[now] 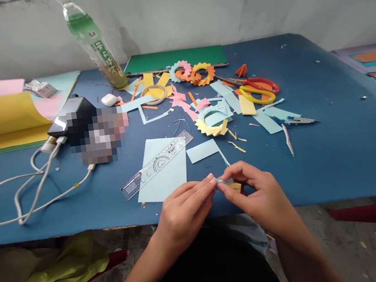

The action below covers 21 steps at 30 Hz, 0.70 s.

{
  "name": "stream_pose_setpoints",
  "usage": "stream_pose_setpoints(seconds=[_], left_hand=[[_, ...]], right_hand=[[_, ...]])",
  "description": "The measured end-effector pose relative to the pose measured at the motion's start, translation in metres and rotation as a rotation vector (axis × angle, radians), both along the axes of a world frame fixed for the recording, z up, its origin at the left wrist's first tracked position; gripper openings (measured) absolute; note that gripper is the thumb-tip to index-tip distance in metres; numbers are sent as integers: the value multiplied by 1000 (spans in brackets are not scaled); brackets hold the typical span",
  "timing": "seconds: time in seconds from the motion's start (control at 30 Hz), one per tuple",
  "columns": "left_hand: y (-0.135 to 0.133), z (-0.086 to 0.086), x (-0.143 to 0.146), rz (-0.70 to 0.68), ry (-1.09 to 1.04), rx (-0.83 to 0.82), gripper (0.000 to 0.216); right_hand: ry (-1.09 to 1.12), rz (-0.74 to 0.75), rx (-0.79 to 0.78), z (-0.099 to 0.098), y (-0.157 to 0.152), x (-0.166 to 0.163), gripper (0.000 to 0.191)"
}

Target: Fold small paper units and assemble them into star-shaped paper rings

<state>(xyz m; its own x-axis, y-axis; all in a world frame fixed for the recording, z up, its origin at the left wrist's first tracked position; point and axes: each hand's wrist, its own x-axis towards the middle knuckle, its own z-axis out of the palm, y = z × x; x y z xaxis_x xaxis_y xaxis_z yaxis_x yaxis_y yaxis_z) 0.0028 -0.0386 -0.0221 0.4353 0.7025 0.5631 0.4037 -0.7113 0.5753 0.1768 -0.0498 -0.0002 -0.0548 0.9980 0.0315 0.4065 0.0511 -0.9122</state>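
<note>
Grey wall (191,11) behind blue table (342,153); hands (186,208) (260,191) pinch paper (228,181).

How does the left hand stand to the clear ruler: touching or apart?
Apart. The head view plainly shows part of the pale blue sheet between the left hand and the clear ruler.

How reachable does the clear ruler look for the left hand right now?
Probably yes: the clear ruler lies just beyond the left hand, atop a light blue sheet, with nothing seen covering it, though that hand seems busy at a small paper piece.
</note>
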Motion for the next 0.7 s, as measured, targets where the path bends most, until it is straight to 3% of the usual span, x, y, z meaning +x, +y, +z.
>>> stream_pose_setpoints(seconds=[0.27,0.7], left_hand=[[-2,-1,0,20,14,68,45],[-1,-5,-3,-53,80,171,36]], right_hand=[[-34,-18,40,1,-4,-3,3],[92,155,-165,-4,2,8,14]])
